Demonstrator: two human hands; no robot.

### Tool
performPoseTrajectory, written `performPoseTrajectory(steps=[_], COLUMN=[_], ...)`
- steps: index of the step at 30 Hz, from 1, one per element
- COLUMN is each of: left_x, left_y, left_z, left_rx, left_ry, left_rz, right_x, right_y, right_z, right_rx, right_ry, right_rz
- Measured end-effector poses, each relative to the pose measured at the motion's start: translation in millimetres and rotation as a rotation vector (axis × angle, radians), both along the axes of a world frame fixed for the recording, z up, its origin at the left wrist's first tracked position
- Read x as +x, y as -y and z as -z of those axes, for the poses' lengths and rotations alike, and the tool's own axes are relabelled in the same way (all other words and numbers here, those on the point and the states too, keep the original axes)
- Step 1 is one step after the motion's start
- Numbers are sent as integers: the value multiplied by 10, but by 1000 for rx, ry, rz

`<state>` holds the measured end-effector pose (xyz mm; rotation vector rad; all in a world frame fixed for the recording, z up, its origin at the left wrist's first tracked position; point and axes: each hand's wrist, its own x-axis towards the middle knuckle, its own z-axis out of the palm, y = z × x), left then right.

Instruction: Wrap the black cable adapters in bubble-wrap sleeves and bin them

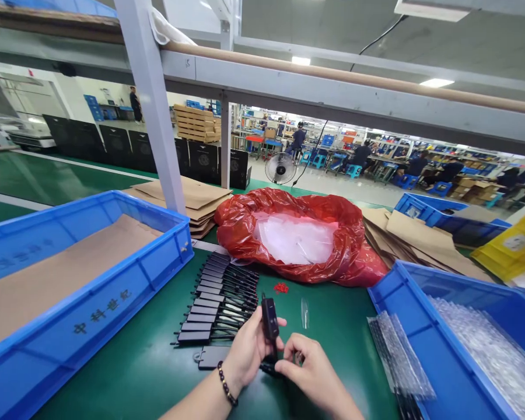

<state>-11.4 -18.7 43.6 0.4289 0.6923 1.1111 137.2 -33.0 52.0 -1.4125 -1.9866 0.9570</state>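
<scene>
My left hand [247, 350], with a beaded bracelet at the wrist, holds a small black device [270, 319] upright above the green table. My right hand [306, 367] is just to its right, thumb and finger pinched at the device's dark lower end. A row of similar black devices with cables [210, 291] lies to the left of my hands. A flat grey piece with a ring [212, 357] lies beside my left wrist. Small red parts [281, 287] and a clear plastic piece [305, 313] lie beyond my hands.
A blue bin [114, 309] stands at left, another [441, 344] with clear plastic pieces at right. Clear sleeves [400, 356] lie against the right bin. Behind are a red bag [245, 224] of white sheets and cardboard [424, 239]. A metal post [151, 105] rises at left.
</scene>
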Motion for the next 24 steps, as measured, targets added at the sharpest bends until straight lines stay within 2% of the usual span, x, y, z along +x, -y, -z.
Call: performPoseTrajectory(steps=[5,7,10,20,24], left_x=[71,111,166,214,214], left_y=[70,95,127,180,182], left_z=[38,70,121,186,187], left_rx=[-158,-168,-149,-103,-86], left_ry=[107,94,47,8,-5], left_rz=[119,170,199,194,191], right_x=[108,116,82,34,33], right_y=[-17,-40,-64,-88,-80], right_z=[-33,2,68,129,104], right_rx=[335,448,555,605,547], right_ry=[74,143,239,309,270], right_rz=[140,190,191,196,180])
